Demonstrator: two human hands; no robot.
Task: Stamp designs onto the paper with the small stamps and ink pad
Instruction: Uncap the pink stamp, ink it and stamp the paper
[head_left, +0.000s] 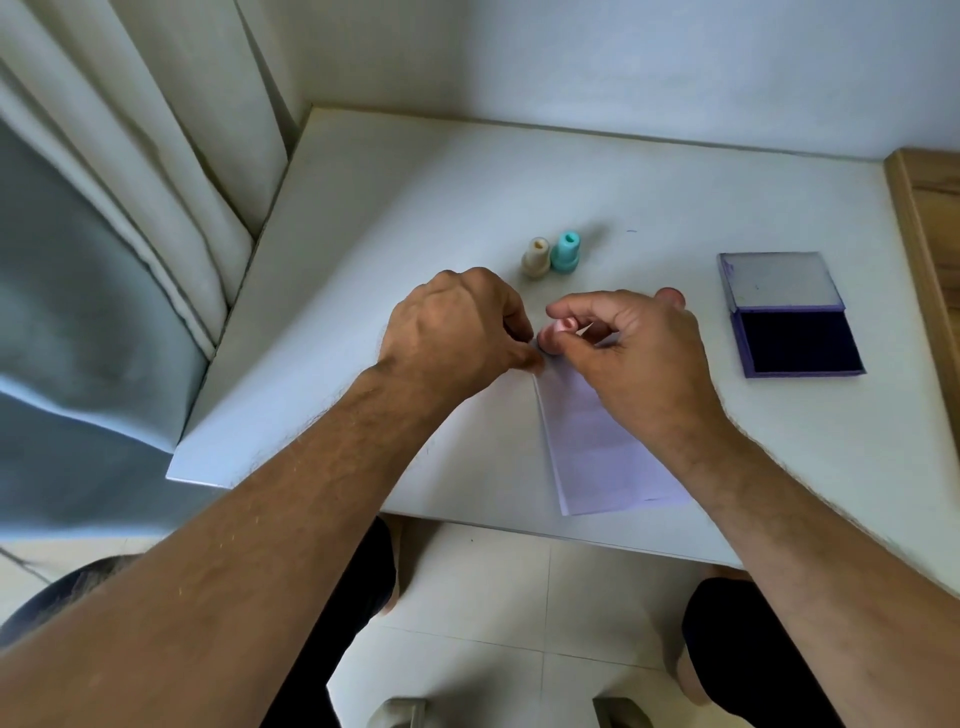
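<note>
Flanking hands (457, 322): stamps (550, 254), ink pad (795, 317).

A: What is held over the white tabletop (415, 208)?
B: A small pink plastic stamp (557, 332) is pinched in the fingers of the right hand (631, 358). The far corner of the folded white paper sheet (597, 447) is gripped by the left hand (457, 332).

A: What is located beyond the hands?
B: A beige plastic stamp (536, 257) and a teal plastic stamp (565, 252) are stood upright, just beside each other. A purple rectangular ink pad (789, 317) is laid open to the right, well apart.
</note>
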